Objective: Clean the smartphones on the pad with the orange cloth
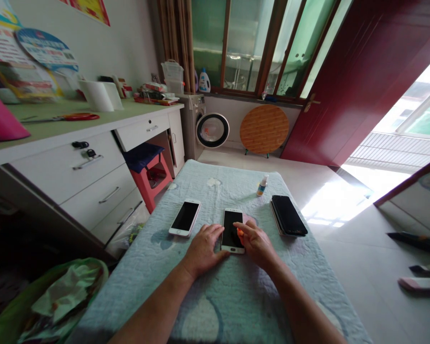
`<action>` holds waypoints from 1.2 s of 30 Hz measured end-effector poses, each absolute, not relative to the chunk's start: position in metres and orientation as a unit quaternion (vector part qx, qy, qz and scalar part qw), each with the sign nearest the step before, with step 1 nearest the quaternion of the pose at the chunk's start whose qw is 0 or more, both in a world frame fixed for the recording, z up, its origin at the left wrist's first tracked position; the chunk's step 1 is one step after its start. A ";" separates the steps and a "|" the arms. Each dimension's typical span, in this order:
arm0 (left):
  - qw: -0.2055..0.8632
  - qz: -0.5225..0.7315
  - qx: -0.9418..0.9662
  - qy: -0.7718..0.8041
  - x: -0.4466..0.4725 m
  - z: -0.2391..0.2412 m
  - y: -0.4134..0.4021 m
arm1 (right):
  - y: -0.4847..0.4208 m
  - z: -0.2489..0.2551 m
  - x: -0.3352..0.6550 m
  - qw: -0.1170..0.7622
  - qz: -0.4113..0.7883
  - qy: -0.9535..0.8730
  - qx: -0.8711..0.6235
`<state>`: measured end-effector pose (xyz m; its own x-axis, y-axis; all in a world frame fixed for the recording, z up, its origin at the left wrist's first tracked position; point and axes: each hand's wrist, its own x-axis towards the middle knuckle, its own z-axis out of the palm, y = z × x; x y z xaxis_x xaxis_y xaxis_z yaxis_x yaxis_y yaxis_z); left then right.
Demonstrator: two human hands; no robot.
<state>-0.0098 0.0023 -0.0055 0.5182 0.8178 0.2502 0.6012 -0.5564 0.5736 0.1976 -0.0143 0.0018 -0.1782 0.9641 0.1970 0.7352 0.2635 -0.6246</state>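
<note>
A white-framed smartphone with a dark screen lies face up on the cloth-covered table. My left hand holds its left side, fingertips on the long edge and thumb by the bottom corner. Over the phone's right side, my right hand pinches a small orange thing, mostly hidden by the fingers. The right index finger points across the screen. Another white smartphone rests to the left. To the right sits a stack topped by a black phone. A small spray bottle stands beyond my right hand.
At the left is a desk with drawers, carrying red-handled scissors and paper rolls. Under it stands a red stool. A lined waste bin is near the table's left edge. A washing machine has its door open.
</note>
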 end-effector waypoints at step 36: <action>0.214 0.245 0.845 0.424 -0.009 -0.005 0.002 | -0.017 0.013 0.198 0.274 0.219 -0.793 -0.498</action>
